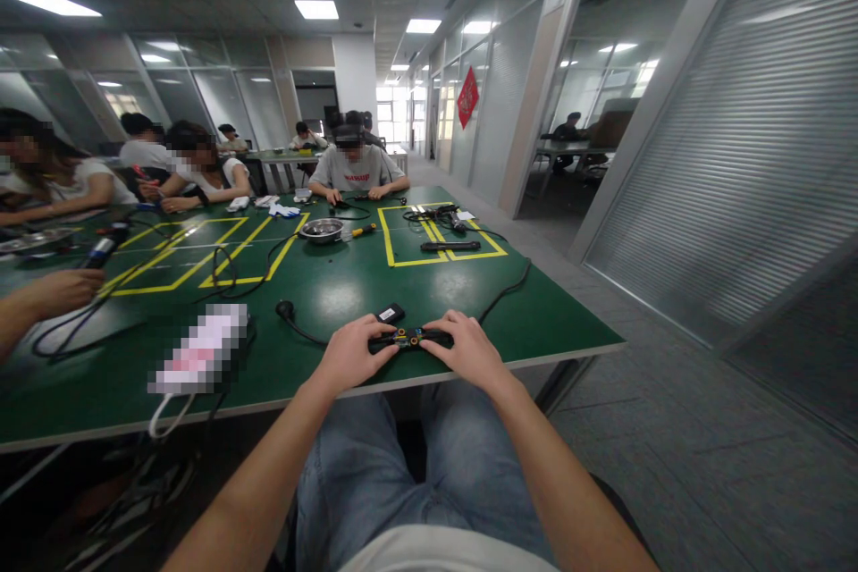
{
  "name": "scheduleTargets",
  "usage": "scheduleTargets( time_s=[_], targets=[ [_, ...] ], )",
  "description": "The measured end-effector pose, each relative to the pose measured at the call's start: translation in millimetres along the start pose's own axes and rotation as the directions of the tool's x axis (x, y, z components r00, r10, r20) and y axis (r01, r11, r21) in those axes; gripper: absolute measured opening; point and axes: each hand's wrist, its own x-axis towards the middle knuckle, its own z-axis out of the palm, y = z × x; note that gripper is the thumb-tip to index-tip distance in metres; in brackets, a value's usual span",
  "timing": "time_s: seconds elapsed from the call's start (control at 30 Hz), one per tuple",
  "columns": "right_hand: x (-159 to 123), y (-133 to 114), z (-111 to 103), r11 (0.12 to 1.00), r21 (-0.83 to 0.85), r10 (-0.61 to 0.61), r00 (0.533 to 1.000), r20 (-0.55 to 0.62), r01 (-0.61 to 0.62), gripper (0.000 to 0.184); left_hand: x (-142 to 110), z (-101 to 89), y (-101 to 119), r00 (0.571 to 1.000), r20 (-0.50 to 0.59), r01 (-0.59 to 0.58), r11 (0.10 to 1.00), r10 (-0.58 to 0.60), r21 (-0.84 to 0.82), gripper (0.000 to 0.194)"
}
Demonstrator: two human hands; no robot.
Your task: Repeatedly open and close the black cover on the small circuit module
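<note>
The green table [550, 322] fills most of the space ahead, its near edge in front of the wearer's knees. At the table's far side sits a person [358, 168] in a pale shirt with red lettering, hands on the tabletop. A yellow taped frame [384, 237] marks the far right part of the table. The wearer's left hand [354, 353] and right hand [469, 347] meet over the table's near edge, each with thumb and fingers pinched narrow on one end of an opened black device [407, 338]. Over the table's left part, a co-worker's hand [67, 288] grips a dark tool [105, 248]. A blurred pink and white item [201, 349] is at the table's near edge, left of the hands. The metal bowl [322, 231] stands near the table's middle, a yellow-handled brush [364, 230] just to its right. A long black bar [450, 246] lies inside the taped frame. On the table's near half, a labelled black case [389, 314] sits just behind the device, and a black plug [285, 311] rests farther left. Tiny yellow-ringed parts [414, 340] show in the device between the hands.
</note>
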Motion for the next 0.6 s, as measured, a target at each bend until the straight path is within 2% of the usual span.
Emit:
scheduleTargets(
  time_s=[0.23, 0.47, 0.6],
  targets=[
    [0.6, 5.0, -0.2, 0.999, 0.034, 0.003, 1.0, -0.03, -0.002, 0.01, 3.2, -0.1, -5.8, 0.999, -0.038, 0.012, 0.999, -0.013, -0.029, 0.015],
    [2.1, 4.7, 4.0, 1.0, 0.021, 0.009, 0.999, -0.045, -0.008, 0.018, 1.4, 0.0, -4.0, 0.999, -0.049, 0.022, 0.999, -0.02, 0.037, 0.014],
    [2.1, -0.6, 2.1, 1.0, 0.02, 0.016, 0.996, -0.092, -0.014, 0.021, 1.4, -0.7, -1.8, 0.998, -0.057, -0.005, 0.998, 0.008, 0.062, 0.016]
  ],
)
